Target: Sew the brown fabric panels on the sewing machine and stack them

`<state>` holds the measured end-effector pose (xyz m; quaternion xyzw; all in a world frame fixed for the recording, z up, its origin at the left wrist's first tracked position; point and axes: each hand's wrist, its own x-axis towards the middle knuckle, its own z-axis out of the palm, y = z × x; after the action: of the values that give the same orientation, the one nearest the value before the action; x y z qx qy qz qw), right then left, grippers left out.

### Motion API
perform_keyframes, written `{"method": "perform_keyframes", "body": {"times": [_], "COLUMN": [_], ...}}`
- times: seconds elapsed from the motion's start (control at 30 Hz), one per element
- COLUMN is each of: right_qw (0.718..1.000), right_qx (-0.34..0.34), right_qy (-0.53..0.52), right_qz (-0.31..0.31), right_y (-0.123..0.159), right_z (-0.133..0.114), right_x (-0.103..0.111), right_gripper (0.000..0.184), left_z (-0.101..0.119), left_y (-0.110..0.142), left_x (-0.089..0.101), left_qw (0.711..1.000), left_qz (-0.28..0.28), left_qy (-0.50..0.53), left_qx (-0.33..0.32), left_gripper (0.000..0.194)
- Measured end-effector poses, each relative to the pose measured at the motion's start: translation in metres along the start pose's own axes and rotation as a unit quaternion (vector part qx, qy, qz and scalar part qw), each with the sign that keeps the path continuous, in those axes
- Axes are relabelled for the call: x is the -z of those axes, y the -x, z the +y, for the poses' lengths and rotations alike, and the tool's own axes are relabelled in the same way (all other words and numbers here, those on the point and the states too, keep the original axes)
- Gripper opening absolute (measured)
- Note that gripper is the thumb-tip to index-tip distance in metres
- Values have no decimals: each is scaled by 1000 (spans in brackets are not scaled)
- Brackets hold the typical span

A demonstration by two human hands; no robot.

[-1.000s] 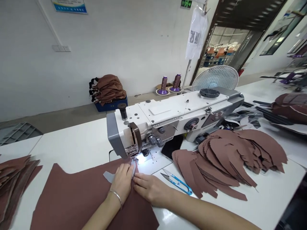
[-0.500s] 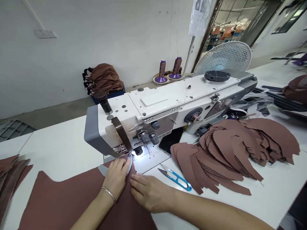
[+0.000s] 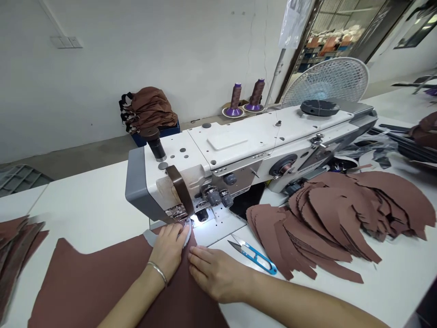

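Note:
A large brown fabric panel lies on the white table, its edge under the presser foot of a white sewing machine. My left hand, with a bracelet on the wrist, rests flat on the panel and on a small grey piece just before the needle, fingers stretched out. My right hand lies flat beside it on the panel's right edge, fingers extended towards the lit needle plate.
Blue thread snips lie right of my right hand. A fanned stack of brown cut pieces covers the table on the right; another stack sits at far left. Behind stand two thread cones, a fan and a bin of brown fabric.
The view has dropped and moved closer to the machine. Both hands stay pressed on the panel at the needle, having shifted only slightly.

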<state>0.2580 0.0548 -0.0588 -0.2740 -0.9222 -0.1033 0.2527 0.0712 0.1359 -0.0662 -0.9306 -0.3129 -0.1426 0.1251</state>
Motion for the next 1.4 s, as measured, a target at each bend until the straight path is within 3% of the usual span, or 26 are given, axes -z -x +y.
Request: {"method": "perform_keyframes", "body": {"times": [0.23, 0.47, 0.73, 1.0, 1.13, 1.4], "right_qw": [1000, 1000, 1000, 999, 1000, 999], "right_qx": [-5, -7, -8, -23, -20, -25], "right_qy": [-13, -17, -11, -10, 1, 35], "right_qz": [16, -18, -5, -40, -18, 16], "right_y": [1, -3, 0, -8, -8, -3], "right_z": [5, 10, 5, 15, 16, 13], "right_x": [1, 6, 5, -1, -3, -9], "right_gripper": [24, 27, 28, 21, 23, 26], "left_z": [1, 9, 17, 8, -3, -21], "left_y": [-2, 1, 7, -1, 1, 3], "left_x": [-2, -4, -4, -9, -9, -6], "left_qw": [1000, 999, 998, 999, 999, 995], "left_qz": [-13, 16, -15, 15, 19, 61], "left_qy": [-12, -50, -54, -39, -30, -15], "left_qx": [-1, 14, 14, 11, 9, -75], "left_gripper": [37, 31, 33, 32, 34, 32]}}
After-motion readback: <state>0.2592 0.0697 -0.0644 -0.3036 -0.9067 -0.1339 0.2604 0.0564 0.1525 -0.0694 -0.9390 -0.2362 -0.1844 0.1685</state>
